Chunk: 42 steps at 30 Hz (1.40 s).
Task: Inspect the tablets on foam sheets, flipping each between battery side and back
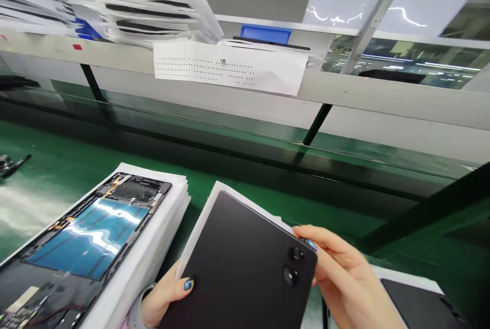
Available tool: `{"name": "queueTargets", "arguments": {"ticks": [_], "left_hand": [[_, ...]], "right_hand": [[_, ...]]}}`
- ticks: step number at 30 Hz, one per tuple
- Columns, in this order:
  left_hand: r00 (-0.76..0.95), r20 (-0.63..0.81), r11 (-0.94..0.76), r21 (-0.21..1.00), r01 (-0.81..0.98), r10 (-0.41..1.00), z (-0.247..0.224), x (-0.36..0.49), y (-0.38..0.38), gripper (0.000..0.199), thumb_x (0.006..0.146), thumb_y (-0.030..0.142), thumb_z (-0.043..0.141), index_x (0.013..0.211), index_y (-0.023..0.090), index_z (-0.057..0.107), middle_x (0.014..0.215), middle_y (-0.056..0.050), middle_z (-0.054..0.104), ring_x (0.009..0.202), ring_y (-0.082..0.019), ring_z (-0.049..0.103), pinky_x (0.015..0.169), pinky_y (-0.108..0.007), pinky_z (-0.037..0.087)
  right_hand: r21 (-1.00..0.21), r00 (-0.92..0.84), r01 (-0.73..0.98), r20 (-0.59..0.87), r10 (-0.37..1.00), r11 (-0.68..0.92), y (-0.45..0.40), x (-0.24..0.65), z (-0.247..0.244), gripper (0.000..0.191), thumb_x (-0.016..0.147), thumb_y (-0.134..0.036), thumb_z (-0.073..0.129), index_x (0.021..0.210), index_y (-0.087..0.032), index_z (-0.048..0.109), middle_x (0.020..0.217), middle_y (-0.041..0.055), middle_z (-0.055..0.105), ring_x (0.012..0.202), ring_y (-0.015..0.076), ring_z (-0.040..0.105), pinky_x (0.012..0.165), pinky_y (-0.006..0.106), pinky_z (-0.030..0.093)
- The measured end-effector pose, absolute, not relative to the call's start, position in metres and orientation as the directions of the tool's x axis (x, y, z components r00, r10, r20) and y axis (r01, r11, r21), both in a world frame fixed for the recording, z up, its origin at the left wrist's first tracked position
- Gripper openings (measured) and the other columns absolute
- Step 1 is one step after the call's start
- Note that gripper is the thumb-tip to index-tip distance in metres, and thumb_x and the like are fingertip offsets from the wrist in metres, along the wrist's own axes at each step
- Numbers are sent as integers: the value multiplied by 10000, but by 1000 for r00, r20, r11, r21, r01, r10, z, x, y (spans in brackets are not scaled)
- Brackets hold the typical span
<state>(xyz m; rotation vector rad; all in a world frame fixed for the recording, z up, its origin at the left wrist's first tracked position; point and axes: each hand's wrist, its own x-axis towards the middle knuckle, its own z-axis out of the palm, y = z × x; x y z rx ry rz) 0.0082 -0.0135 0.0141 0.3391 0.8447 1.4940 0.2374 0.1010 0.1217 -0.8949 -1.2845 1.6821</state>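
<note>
A dark grey tablet back cover [245,262] with two camera rings at its upper right corner is held up at the lower middle, a white sheet [209,211] behind it. My left hand [166,293] grips its left edge, the thumb on the dark surface. My right hand [344,273] pinches the upper right corner beside the camera rings. To the left, an opened tablet housing [95,232] with a shiny blue panel and exposed parts lies on a thick stack of white sheets [153,262].
Another dark cover [417,303] lies on white material at the lower right. White sheets with dark panels between them [153,13] are piled on the shelf [383,94]. A blue bin [266,34] stands behind. Dark slanting supports cross the green bench [57,150].
</note>
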Motion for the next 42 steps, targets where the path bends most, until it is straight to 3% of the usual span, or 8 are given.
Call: {"name": "queueTargets", "arguments": {"ticks": [7,12,18,26,33,42], "left_hand": [[-52,-295,191,730,-656,954,10,0,-15,833,530,484,887,1255,161,633,1030,-140,747,981,-371,694,887,-439,541],[-20,-262,187,739,-647,965,11,0,-13,727,541,486,881,1161,161,688,973,-124,752,955,-358,700,878,-435,543],[1,-245,184,727,-662,970,14,2,-13,765,565,471,872,1225,153,650,964,-125,752,947,-357,699,863,-428,543],[24,-230,189,730,-657,973,13,1,-13,757,608,467,850,1255,149,620,970,-125,750,947,-353,699,860,-422,541],[32,-244,208,744,-635,969,15,0,-12,741,599,483,849,1226,149,639,965,-121,749,932,-345,701,873,-426,538],[9,-262,205,731,-651,965,16,0,-13,720,599,455,853,1215,145,649,963,-126,750,934,-353,699,852,-424,547]], "right_hand": [[-916,-376,-299,-146,915,-269,92,225,139,290,616,-380,904,808,-251,729,671,-8,629,451,75,481,462,180,408],[-963,-387,-216,-69,920,-163,90,228,142,303,665,-408,861,649,-205,637,659,-7,550,506,102,465,465,199,384],[-968,-493,-201,-35,869,-153,93,234,141,264,727,-293,803,593,-217,589,680,6,521,570,158,475,512,274,408],[-972,-467,-217,21,884,-92,94,240,135,252,714,-267,823,588,-223,609,661,-4,538,543,145,482,487,250,409],[-935,-469,-232,-135,873,-269,95,236,132,275,730,-258,818,619,-200,573,616,-27,504,461,99,425,408,201,323],[-865,-490,-329,-187,851,-380,93,228,126,313,687,-265,855,611,-185,562,571,-33,485,438,70,359,392,176,272]]}}
